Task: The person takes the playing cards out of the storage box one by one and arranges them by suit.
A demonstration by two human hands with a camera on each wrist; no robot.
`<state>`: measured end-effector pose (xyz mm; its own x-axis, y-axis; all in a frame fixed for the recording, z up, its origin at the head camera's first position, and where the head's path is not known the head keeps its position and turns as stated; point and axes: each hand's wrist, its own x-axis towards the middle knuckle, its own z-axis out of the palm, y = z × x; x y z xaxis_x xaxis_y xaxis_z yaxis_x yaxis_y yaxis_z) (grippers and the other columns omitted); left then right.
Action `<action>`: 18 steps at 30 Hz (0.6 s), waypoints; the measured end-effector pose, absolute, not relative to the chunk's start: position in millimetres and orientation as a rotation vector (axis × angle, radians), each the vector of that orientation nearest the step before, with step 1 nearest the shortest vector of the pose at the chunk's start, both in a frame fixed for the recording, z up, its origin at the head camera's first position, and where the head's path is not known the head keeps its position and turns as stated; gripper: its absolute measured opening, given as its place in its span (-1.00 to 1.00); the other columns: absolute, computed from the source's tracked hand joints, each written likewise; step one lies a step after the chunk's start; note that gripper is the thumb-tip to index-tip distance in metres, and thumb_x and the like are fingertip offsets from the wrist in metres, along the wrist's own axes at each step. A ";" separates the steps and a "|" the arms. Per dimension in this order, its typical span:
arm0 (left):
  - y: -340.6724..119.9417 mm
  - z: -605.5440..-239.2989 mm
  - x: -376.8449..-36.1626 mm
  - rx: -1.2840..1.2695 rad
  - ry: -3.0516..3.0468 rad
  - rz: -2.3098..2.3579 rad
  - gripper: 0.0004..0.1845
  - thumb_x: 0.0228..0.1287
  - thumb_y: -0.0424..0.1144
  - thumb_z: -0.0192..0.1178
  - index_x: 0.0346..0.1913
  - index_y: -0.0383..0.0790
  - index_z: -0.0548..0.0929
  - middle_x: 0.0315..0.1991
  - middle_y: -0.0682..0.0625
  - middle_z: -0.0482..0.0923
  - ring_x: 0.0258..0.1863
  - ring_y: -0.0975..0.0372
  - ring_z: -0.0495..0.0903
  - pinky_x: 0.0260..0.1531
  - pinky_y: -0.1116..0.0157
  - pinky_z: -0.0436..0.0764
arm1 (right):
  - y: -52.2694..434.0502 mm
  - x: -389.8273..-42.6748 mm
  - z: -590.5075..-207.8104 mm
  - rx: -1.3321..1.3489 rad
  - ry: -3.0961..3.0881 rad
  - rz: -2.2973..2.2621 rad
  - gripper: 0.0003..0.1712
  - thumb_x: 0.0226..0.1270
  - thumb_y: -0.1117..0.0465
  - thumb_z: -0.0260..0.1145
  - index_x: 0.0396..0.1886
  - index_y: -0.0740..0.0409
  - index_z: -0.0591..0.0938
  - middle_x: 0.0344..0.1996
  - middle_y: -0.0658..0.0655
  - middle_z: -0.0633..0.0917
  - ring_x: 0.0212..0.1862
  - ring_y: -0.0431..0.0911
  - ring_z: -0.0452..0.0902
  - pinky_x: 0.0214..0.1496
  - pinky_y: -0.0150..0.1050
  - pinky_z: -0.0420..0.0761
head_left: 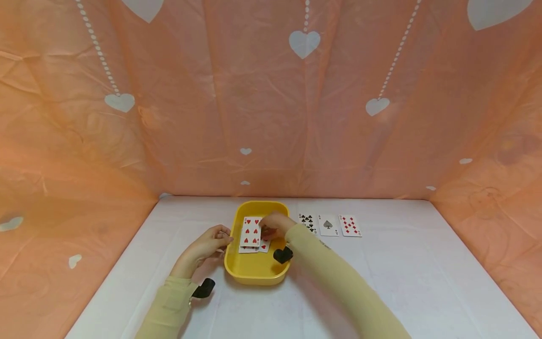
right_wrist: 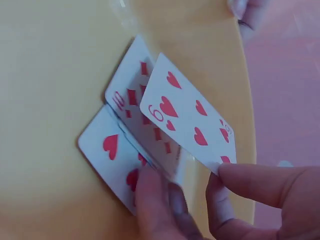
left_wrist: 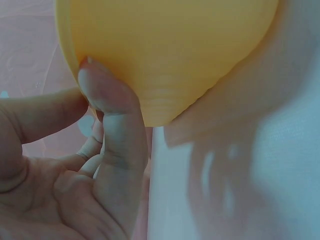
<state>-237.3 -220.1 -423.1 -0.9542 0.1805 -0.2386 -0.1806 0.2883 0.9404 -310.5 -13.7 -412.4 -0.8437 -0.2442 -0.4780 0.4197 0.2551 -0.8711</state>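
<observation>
My left hand (head_left: pixel 202 245) pinches the side rim of a yellow tray (head_left: pixel 260 270); in the left wrist view the thumb (left_wrist: pixel 122 135) presses on the tray's wall. Over the tray, my right hand (head_left: pixel 276 223) reaches in. It pinches a six of hearts (right_wrist: pixel 187 112) by one corner between thumb and finger, the card tilted up from those beneath. Below it lie a ten of diamonds (right_wrist: pixel 127 87) and another hearts card (right_wrist: pixel 104 145), partly covered, on the tray's floor. Other fingertips of the right hand touch the lower hearts card.
To the right of the tray, a clubs card (head_left: pixel 307 224), an ace of spades (head_left: pixel 328 226) and a diamonds card (head_left: pixel 350 226) lie face up in a row on the white tabletop (head_left: pixel 402 282). An orange curtain (head_left: pixel 271 117) with white hearts encloses the back and sides.
</observation>
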 end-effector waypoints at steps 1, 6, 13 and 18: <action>-219.8 -423.0 -237.4 -0.003 2.267 1.710 -0.75 0.36 -0.37 0.10 -0.02 -0.41 0.34 -0.37 -0.11 0.48 -0.47 0.20 0.50 -0.53 0.34 0.50 | -13.2 -311.1 -411.1 0.158 2.007 -1.635 -0.77 0.29 0.39 0.21 -0.13 0.49 0.58 -0.35 0.27 0.65 -0.35 0.01 0.59 -0.10 -0.11 0.63; -219.4 -422.5 -238.4 -0.001 2.277 1.702 -0.77 0.36 -0.39 0.09 -0.03 -0.41 0.33 -0.36 -0.14 0.48 -0.47 0.19 0.49 -0.54 0.34 0.49 | -10.1 -313.9 -406.1 0.137 1.978 -1.679 -0.75 0.31 0.38 0.20 -0.08 0.49 0.56 -0.31 0.25 0.62 -0.39 -0.05 0.55 -0.09 -0.18 0.62; -220.2 -423.4 -240.6 0.014 2.265 1.708 -0.77 0.35 -0.38 0.10 -0.04 -0.40 0.33 -0.37 -0.12 0.49 -0.45 0.18 0.51 -0.54 0.35 0.49 | -1.3 -315.2 -393.8 0.032 1.925 -1.739 -0.74 0.30 0.35 0.20 -0.07 0.45 0.56 -0.27 0.26 0.62 -0.39 -0.04 0.57 -0.14 -0.21 0.64; -221.3 -424.7 -242.4 0.005 2.273 1.696 -0.77 0.36 -0.38 0.09 -0.04 -0.40 0.34 -0.36 -0.13 0.50 -0.48 0.19 0.50 -0.57 0.35 0.46 | 10.3 -314.0 -381.4 -0.043 1.898 -1.784 -0.79 0.35 0.34 0.18 -0.12 0.42 0.53 -0.30 0.24 0.60 -0.35 -0.02 0.58 -0.13 -0.16 0.64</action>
<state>-242.4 -221.3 -424.7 -0.9536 0.1826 -0.2393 -0.1776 0.3009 0.9370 -314.0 10.3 -381.4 -0.8592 -0.3724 -0.3509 0.3273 0.1272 -0.9363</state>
